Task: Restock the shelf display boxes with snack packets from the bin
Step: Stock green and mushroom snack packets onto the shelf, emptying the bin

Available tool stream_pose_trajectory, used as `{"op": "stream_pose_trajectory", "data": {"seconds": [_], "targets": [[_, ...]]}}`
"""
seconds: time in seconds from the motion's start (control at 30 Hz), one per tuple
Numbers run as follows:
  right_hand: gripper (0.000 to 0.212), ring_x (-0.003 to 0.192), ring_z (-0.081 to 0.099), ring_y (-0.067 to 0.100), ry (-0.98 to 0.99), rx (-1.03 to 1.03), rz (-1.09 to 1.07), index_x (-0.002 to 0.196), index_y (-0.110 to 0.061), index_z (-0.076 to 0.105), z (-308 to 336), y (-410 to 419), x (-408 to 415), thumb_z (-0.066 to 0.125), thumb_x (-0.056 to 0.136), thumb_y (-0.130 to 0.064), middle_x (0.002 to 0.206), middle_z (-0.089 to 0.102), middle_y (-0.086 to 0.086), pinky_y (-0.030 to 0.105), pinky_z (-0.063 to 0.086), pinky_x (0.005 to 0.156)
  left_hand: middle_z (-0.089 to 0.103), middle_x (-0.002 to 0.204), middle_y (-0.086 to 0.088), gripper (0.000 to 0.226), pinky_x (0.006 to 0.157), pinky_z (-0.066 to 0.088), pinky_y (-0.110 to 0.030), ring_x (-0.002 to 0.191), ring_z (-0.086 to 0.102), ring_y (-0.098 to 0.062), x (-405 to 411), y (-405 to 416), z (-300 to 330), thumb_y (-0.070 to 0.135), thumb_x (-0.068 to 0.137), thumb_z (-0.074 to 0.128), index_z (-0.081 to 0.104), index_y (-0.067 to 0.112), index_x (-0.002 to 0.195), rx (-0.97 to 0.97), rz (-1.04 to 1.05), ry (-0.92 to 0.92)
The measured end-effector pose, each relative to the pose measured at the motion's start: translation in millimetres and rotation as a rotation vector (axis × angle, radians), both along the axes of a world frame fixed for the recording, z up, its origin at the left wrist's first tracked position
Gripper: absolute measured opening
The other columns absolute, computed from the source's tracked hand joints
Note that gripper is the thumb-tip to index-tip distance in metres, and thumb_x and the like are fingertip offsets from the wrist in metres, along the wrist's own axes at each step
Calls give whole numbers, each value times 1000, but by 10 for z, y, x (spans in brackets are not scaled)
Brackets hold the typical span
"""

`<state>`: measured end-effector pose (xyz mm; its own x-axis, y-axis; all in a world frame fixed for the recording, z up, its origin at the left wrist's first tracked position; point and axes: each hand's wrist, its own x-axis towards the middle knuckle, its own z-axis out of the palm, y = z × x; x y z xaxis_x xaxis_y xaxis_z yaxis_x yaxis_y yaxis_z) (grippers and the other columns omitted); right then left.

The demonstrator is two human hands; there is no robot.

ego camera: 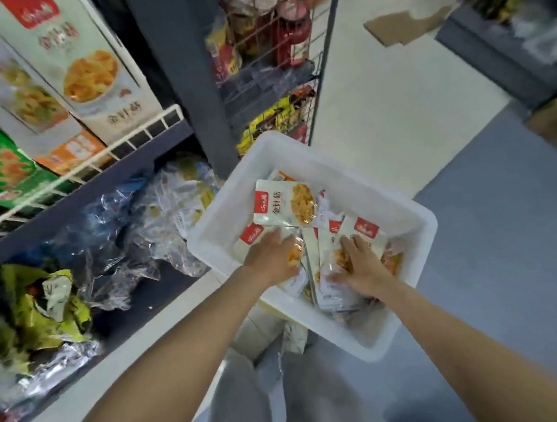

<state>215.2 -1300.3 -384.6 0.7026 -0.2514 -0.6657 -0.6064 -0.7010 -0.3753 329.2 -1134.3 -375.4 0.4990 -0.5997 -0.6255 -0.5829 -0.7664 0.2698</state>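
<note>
While both hands' fingers [350, 243] press them, snack packets [285, 206] fill the bin [223, 212].

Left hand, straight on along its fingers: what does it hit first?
Most likely the face-up snack packet lying on the pile just beyond the left hand. Behind that comes the far wall of the white bin. Depth is unclear, so the fingers may pass under the packet.

White plastic bin [217, 223] on the floor, open-topped, holds white snack packets [358, 237] with red logos, mostly on edge along its near side. One packet [285, 206] lies flat on top, toward the far-left corner.
</note>
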Motion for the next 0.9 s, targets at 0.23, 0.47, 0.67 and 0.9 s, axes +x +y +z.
{"op": "stream_pose_trajectory", "data": {"seconds": [0.23,0.47,0.67,0.9], "targets": [[110,145,11,25,21,14,83,150,-13,4,4,-99,-26,75,73,-44,158,-3,8,30,17,114,8,157,-10,69,110,26,-48,143,12,-32,-85,-141,-40,49,88,54,23,29,147,63,72,-52],[76,135,34,31,21,22,92,148,-12,16,119,-88,15,55,89,-40,154,20,13,33,33,104,9,158,1,71,110,26,-49,143,14,-26,14,-38,-23,52,87,54,18,39,146,101,16,-67],[52,126,41,36,10,-35,96,145,-6,22,255,32,35,39,99,-22,147,26,23,38,39,95,19,155,-2,62,109,25,-48,140,22,-28,79,2,62,60,87,48,34,35,142,156,127,-95],[49,98,57,24,-194,103,-3,142,-13,37,369,240,-7,31,101,-39,118,56,10,29,42,80,64,105,-1,49,91,46,-33,97,60,-19,-76,-239,182,46,97,37,66,8,109,-398,627,397]]}}
